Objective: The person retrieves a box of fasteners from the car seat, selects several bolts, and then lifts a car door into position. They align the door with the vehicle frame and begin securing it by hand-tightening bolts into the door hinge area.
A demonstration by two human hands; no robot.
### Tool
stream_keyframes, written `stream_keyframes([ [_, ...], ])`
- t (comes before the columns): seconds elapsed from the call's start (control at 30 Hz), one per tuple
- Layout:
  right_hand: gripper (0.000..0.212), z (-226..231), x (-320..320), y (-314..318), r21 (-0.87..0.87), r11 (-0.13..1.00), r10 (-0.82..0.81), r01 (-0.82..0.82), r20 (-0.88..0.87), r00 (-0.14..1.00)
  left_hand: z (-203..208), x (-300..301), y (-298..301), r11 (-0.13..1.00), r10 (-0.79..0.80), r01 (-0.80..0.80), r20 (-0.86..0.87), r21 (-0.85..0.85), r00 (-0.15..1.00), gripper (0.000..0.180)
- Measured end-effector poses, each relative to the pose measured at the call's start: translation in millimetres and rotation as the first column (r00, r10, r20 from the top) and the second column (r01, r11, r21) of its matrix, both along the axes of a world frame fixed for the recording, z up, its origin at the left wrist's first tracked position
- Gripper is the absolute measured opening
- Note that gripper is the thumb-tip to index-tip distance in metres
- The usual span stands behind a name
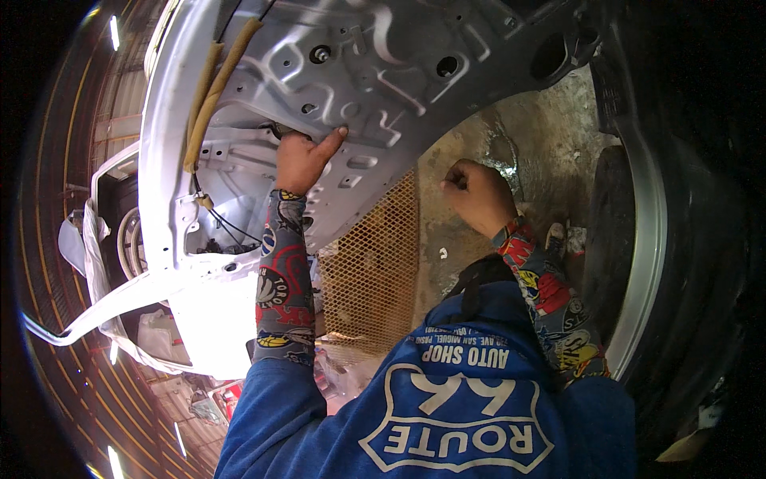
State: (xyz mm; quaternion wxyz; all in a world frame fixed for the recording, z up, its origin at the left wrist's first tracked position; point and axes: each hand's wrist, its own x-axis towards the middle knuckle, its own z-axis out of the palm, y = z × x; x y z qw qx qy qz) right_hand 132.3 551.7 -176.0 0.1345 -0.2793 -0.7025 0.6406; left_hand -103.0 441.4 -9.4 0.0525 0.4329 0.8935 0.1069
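Note:
A bare silver car door (375, 96) with its inner metal side toward me fills the upper part of the view. My left hand (302, 160) grips the edge of a large opening in it. The thumb presses on the sheet metal, while the other fingers curl into the opening, partly hidden. To the right, apart from the door, my right hand (481, 191) hangs over the floor with its fingers curled together. Whatever it may hold is hidden. Left of my left hand, a tan-wrapped cable (215, 100) runs along the door's edge, with thin black cables (227, 226) below it.
Behind the door's lower edge is a tan expanded-metal mesh (375, 263). Stained concrete floor (455, 239) shows under my right hand. A dark door opening with a pale sill (648, 231) curves along the right. Another vehicle with a steering wheel (130, 239) stands at the left.

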Motion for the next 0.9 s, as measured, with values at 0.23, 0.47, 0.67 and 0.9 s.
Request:
stream_keyframes([
  [0.23, 0.023, -5.4, 7.3, -1.6, -0.008, 0.999, -0.041, 0.04, -0.013, 0.999, -2.6, -2.6, 0.8, 0.997, -0.044, 0.044, -0.003, 0.063, 0.999, 0.037],
  [0.47, 0.023, -34.1, 13.2, -12.3, -0.083, 0.99, -0.115, 0.11, -0.055, 0.992, -1.3, 4.2, 4.5, 0.993, -0.114, 0.113, -0.114, -0.017, 0.987, 0.038],
  [0.67, 0.019, -86.6, 43.4, -28.5, -0.161, 0.966, -0.202, 0.205, 0.032, 0.979, -1.7, 6.8, 6.8, 0.992, -0.12, 0.114, -0.127, -0.053, 0.985, 0.036],
  [0.9, 0.023, -120.6, 90.7, -43.8, -0.165, 0.951, -0.237, 0.262, 0.154, 0.959, -1.9, 3.7, 1.6, 0.997, -0.06, 0.059, 0.027, 0.041, 0.998, 0.033],
])
